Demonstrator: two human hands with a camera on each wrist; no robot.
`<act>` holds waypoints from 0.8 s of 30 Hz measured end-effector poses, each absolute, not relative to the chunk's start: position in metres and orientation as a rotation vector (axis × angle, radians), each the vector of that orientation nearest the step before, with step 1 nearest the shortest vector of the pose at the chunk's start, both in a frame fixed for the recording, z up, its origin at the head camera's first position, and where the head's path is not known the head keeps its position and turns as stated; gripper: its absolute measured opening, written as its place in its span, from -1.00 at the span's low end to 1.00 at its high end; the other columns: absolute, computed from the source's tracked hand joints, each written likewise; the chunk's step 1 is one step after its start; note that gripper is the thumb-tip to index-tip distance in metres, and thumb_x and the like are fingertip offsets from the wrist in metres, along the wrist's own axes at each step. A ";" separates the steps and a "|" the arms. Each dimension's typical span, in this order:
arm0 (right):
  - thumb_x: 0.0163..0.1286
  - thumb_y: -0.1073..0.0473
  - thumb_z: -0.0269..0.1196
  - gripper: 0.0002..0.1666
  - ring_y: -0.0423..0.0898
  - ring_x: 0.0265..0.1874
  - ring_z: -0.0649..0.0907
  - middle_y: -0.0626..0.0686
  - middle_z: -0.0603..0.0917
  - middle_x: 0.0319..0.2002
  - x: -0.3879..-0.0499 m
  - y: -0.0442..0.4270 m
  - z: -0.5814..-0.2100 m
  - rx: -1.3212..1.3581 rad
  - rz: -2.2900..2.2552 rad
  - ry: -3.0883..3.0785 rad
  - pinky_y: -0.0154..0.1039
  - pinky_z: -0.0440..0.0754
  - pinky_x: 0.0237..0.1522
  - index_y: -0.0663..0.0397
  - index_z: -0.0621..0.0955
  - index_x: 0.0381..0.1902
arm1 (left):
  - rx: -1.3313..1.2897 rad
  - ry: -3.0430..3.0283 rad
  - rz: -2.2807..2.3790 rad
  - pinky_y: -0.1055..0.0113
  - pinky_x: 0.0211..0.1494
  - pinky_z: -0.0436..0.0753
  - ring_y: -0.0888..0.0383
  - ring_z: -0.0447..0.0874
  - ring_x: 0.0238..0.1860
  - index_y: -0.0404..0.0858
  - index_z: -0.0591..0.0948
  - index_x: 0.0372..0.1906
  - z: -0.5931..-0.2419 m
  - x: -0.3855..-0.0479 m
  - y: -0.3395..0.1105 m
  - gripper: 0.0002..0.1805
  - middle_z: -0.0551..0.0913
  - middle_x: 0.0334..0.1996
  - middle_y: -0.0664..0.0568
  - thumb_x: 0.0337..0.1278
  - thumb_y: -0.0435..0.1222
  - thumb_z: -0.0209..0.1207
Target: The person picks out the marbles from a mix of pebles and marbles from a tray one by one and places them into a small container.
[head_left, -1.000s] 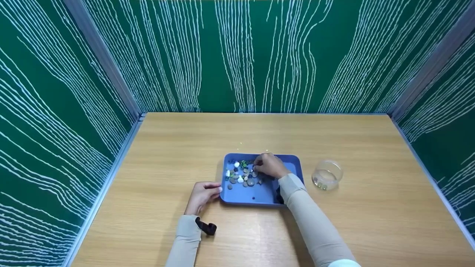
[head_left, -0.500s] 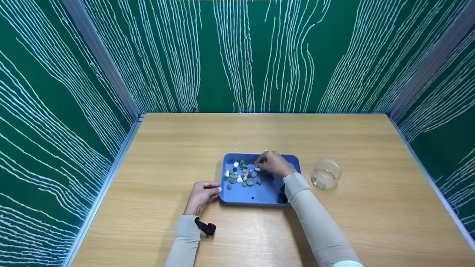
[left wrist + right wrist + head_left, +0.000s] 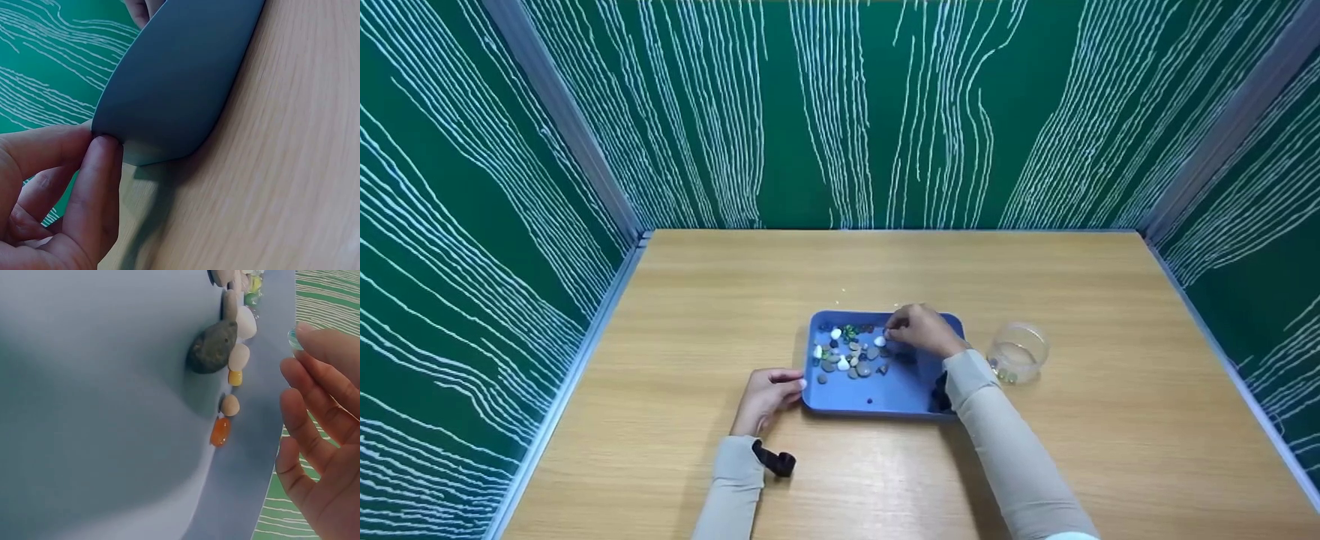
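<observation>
My left hand [image 3: 769,397] pinches the rim of a blue tray [image 3: 904,394] at its near left side; the left wrist view shows thumb and finger on the tray wall [image 3: 174,79]. Over the tray's far right part is my right hand [image 3: 926,330]. In the right wrist view its thumb and finger pinch a small clear teal glass bead [image 3: 293,340], just above the tray. Mixed pebbles and glass pieces lie in the tray's left half, among them a white pebble [image 3: 843,364], a dark grey stone [image 3: 211,349] and an orange piece [image 3: 220,432].
A clear round container [image 3: 1018,352] with several glass pieces at its bottom stands right of the tray on the wooden table [image 3: 675,315]. Tiny pale crumbs lie behind the tray. Green panels [image 3: 840,112] with white lines enclose the table.
My right hand has shifted a little to the right and lifted slightly, uncovering a white pebble and reddish pieces in the tray. The left hand keeps its place on the rim.
</observation>
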State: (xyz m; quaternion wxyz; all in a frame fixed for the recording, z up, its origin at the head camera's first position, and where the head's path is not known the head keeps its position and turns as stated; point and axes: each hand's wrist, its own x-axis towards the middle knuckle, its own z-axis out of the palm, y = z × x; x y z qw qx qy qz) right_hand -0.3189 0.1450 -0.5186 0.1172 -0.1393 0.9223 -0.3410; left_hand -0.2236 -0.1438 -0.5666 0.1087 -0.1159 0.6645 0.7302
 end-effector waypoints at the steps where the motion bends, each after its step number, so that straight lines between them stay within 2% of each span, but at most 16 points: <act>1: 0.31 0.16 0.28 -0.85 -0.08 -0.34 0.60 0.04 0.68 -0.25 -0.318 0.146 -0.518 -0.397 -1.008 2.690 -0.28 0.64 -0.30 0.05 0.72 -0.21 | -0.348 1.952 2.149 0.38 -0.19 0.75 0.20 0.68 -0.36 -0.61 0.58 -0.04 -0.566 -0.224 -0.144 -0.64 0.70 -0.22 -0.20 -0.04 -0.60 0.26; 12: 0.27 0.20 0.31 -0.83 -0.08 -0.35 0.62 0.11 0.72 -0.27 -0.314 0.156 -0.507 -0.485 -1.041 2.738 -0.25 0.66 -0.31 0.17 0.72 -0.22 | -0.343 1.971 2.138 0.44 -0.20 0.74 0.26 0.66 -0.38 -0.62 0.58 -0.03 -0.565 -0.223 -0.143 -0.64 0.70 -0.23 -0.17 0.01 -0.56 0.26; 20: 0.27 0.18 0.32 -0.81 -0.06 -0.29 0.64 0.09 0.72 -0.22 -0.312 0.166 -0.503 -0.430 -1.039 2.724 -0.18 0.72 -0.18 0.13 0.72 -0.18 | -0.366 1.980 2.117 0.45 -0.23 0.74 0.25 0.65 -0.40 -0.60 0.58 -0.03 -0.562 -0.221 -0.143 -0.65 0.69 -0.17 -0.26 0.00 -0.57 0.26; 24: 0.27 0.16 0.33 -0.79 -0.05 -0.28 0.64 0.10 0.72 -0.22 -0.311 0.172 -0.503 -0.422 -1.042 2.738 -0.17 0.72 -0.19 0.14 0.71 -0.18 | -0.356 2.003 2.097 0.43 -0.22 0.74 0.24 0.66 -0.38 -0.60 0.59 -0.04 -0.561 -0.223 -0.142 -0.66 0.69 -0.18 -0.26 0.01 -0.57 0.26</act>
